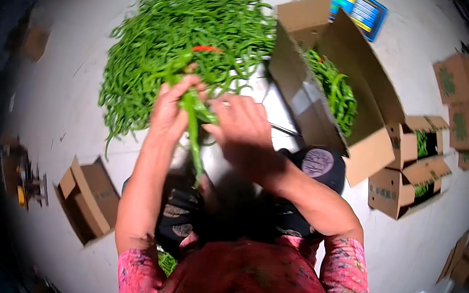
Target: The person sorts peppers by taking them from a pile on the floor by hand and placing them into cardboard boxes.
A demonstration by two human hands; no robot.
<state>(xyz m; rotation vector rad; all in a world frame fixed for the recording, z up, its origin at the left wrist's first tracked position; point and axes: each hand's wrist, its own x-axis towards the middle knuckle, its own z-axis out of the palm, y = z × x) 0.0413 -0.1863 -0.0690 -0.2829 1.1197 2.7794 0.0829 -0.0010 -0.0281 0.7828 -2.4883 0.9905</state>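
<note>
Long green peppers hang in a bunch from my left hand, whose fingers are wrapped round them. A red pepper shows just above that hand. My right hand is beside the bunch on its right, fingers curled near the pepper stems; motion blur hides what is between them. Behind both hands a large heap of green peppers lies spread on the pale floor. Right of the hands stands an open cardboard box with green peppers inside.
A blue-framed panel lies behind the box. Two smaller boxes with peppers stand at the right, near flattened cardboard. An open box sits at the lower left. My knees are below my hands.
</note>
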